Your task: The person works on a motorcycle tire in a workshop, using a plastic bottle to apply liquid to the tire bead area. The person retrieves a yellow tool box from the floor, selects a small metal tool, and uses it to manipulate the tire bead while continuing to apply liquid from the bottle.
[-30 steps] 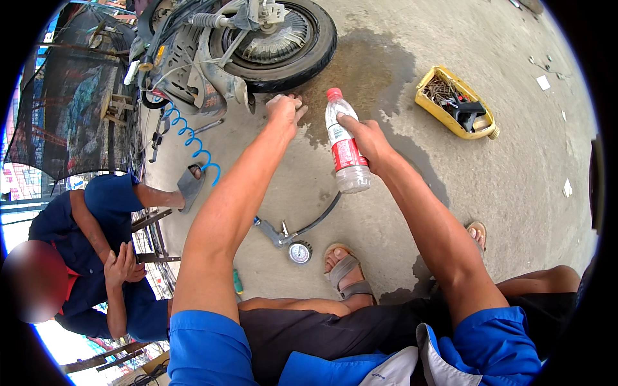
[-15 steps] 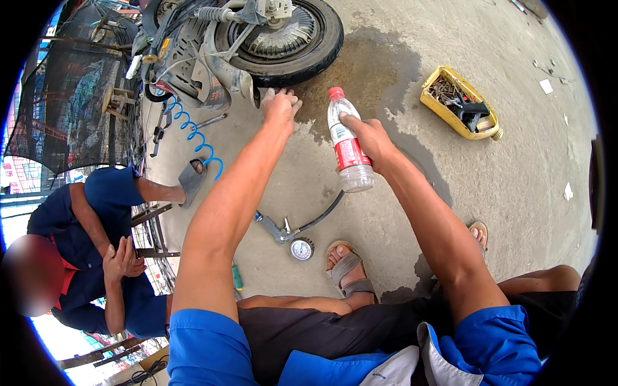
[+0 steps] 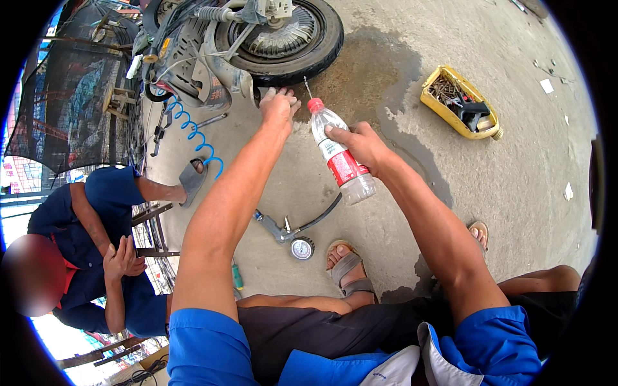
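In my right hand [image 3: 362,147] is a clear plastic bottle [image 3: 325,121] with a red cap and a red label, tilted up and to the left. A thin jet of water [image 3: 307,85] comes from its cap toward the tyre [image 3: 315,69] of a wheel. That wheel belongs to a scooter [image 3: 206,64], whose body reaches to the upper left. My left hand [image 3: 278,108] rests against the tyre's near edge, its fingers bent but apart; the fingertips are partly hidden at the rubber.
A cut-open yellow jug [image 3: 430,101] of bolts and tools lies to the right. A tyre inflator with a gauge [image 3: 301,248], a blue coiled hose [image 3: 193,132] and a green-handled tool [image 3: 237,278] are on the ground. Left sits another person [image 3: 90,257]. Wet patches [image 3: 360,71] mark the concrete.
My right hand has tipped the bottle so its cap swings left toward the tyre. A water jet now shows at the cap. My left hand has stayed at the tyre.
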